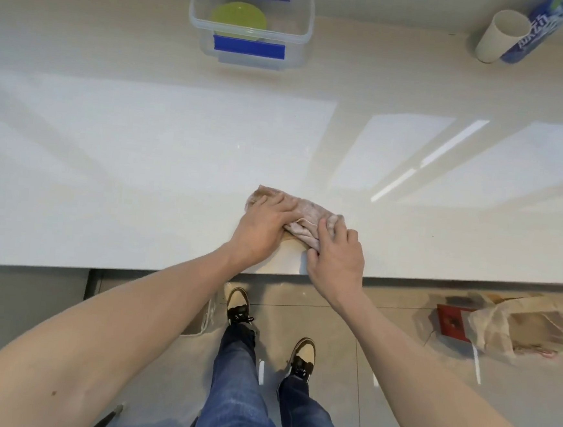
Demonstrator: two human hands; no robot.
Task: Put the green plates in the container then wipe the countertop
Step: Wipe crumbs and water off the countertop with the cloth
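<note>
1. Countertop (pixel 108 172): white, glossy, w/ window reflections lying across it. You're standing at its near edge.
2. Cloth (pixel 302 211): pinkish-beige rag, bunched, lying on the counter near the front edge, roughly centre.
3. Left hand (pixel 262 227): you're pressing it palm-down on the cloth's left part, fingers held together and flat, tips pointing away from you.
4. Right hand (pixel 336 254): you're resting it on the cloth's right end, fingers bent and gripping a fold of fabric; thumb is sitting at the counter surface just beside the rag.
5. Container (pixel 251 25): clear plastic tub w/ blue latch clips front & back, lid off, sitting at the far side of the counter, well apart from both hands.
6. Green plates (pixel 238 19): lime green, lying inside the container on its left side; can't tell how many are stacking there.
7. Cup (pixel 501 37): off-white, tipping over at far right, touching a blue packet (pixel 537 31).
8. Floor: your sneakers (pixel 239 306) & jeans are showing below the edge; a plastic bag (pixel 513 329) is lying to the right.
</note>
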